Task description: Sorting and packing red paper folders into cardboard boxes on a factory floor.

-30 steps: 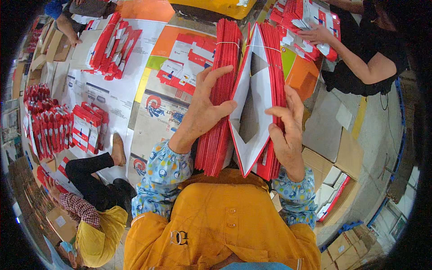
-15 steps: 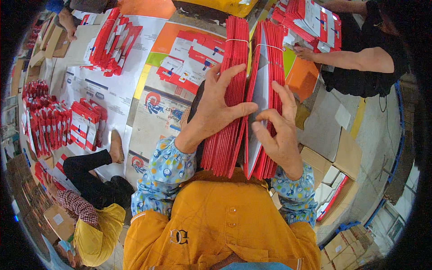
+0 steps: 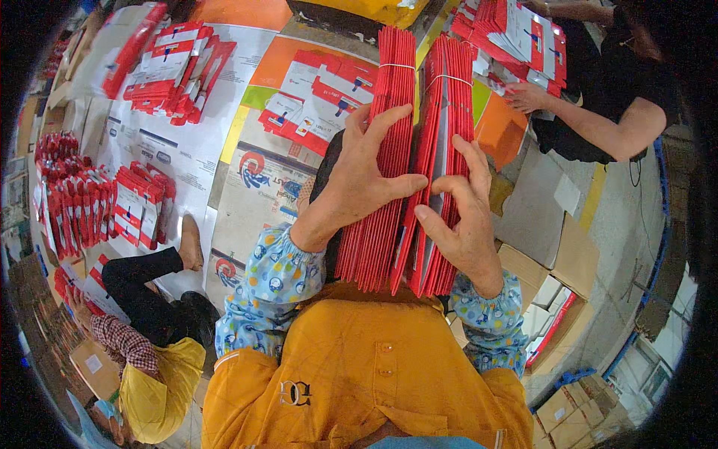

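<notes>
Two upright bundles of flat red folded cartons stand side by side in front of me. A pale band circles each near the top. Across the left bundle [image 3: 394, 75] lies my left hand [image 3: 351, 176], fingers spread around it and thumb pointing right at the gap between the bundles. My right hand [image 3: 467, 228] is curled over the right bundle [image 3: 453, 93], its thumb and bent finger at the fanned carton edges. A narrow pale carton panel shows between those edges. The undersides of both bundles are hidden.
Loose red-and-white cartons [image 3: 321, 97] lie beyond my left hand. More carton stacks [image 3: 172, 63] are at far left. A co-worker's hand [image 3: 527, 97] touches a carton pile [image 3: 516, 37] at right. An open cardboard box [image 3: 557, 314] stands right; another person [image 3: 161, 374] sits lower left.
Some red cartons at the gap have shifted, and the pale panel shows narrower. My hands have barely moved. At far left a carton bundle has swung up and away; the right co-worker's hand has moved lower.
</notes>
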